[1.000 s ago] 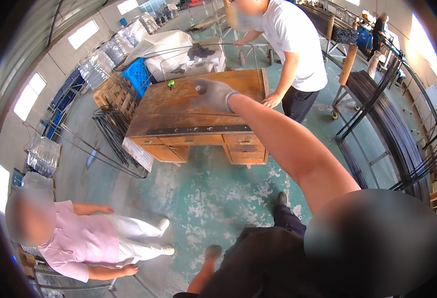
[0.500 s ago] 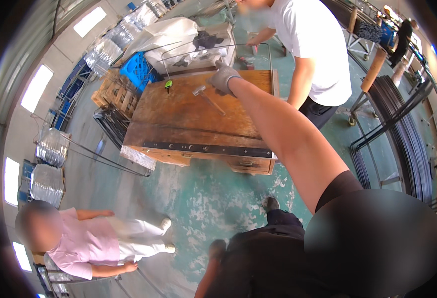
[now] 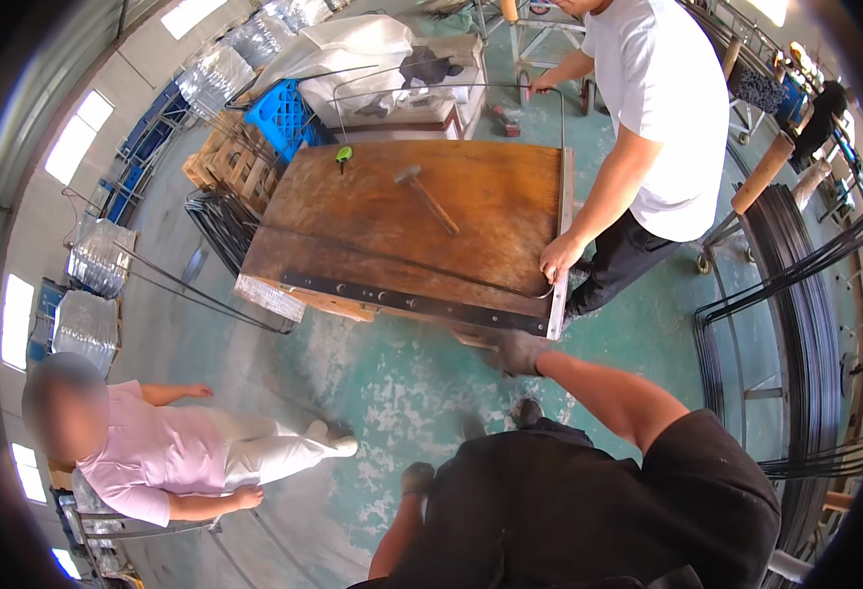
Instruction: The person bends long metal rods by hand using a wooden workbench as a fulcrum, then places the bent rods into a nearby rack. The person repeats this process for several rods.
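Note:
My right hand (image 3: 516, 352), in a grey glove, is low at the near right corner of the wooden workbench (image 3: 353, 216), beside its front edge. Motion blurs its fingers, so their grip is unclear. My left hand (image 3: 418, 478), also gloved, hangs beside my body with its fingers not distinguishable. On the bench top lie a hammer (image 3: 431, 201) with a wooden handle and a green tape measure (image 3: 343, 154). A thin bent metal rod frame (image 3: 402, 257) spans the bench. A co-worker in a white shirt (image 3: 662, 118) has one hand at its near right corner and another at its far side.
A person in a pink shirt (image 3: 161, 442) stands at the left. Blue crates (image 3: 282, 118) and wooden pallets (image 3: 230, 157) are beyond the bench's left end. Stacked dark rods (image 3: 785, 324) occupy the right. A black perforated strip (image 3: 402, 296) runs along the bench front.
My right hand has come back from above the far side of the bench to its near right corner. The co-worker's nearer hand now shows at the rod frame's corner.

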The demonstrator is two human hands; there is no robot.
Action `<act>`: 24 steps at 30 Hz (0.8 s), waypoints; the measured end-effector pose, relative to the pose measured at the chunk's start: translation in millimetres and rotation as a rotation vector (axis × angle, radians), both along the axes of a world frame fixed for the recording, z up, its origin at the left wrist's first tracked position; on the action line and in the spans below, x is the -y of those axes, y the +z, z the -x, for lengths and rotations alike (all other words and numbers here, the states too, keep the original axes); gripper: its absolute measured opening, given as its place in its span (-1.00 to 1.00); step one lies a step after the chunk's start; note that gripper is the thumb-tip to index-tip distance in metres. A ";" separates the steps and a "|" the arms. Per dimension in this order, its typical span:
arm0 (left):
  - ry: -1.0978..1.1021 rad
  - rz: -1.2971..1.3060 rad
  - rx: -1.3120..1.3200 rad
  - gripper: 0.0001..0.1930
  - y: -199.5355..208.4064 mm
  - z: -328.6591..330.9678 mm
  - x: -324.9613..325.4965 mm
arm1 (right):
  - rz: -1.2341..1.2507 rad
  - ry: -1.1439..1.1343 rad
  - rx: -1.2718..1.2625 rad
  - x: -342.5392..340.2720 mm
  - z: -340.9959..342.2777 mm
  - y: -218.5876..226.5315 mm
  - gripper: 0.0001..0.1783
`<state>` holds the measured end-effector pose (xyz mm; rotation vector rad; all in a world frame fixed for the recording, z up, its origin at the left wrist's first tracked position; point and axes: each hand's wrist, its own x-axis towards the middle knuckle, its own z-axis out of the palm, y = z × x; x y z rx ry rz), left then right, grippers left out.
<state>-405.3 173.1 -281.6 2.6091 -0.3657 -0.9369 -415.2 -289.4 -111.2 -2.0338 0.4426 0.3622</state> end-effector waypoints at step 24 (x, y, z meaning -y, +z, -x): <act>-0.365 -0.075 0.028 -0.67 25.5 -59.7 45.3 | -0.051 -0.756 -0.514 -23.1 232.5 -188.4 -0.46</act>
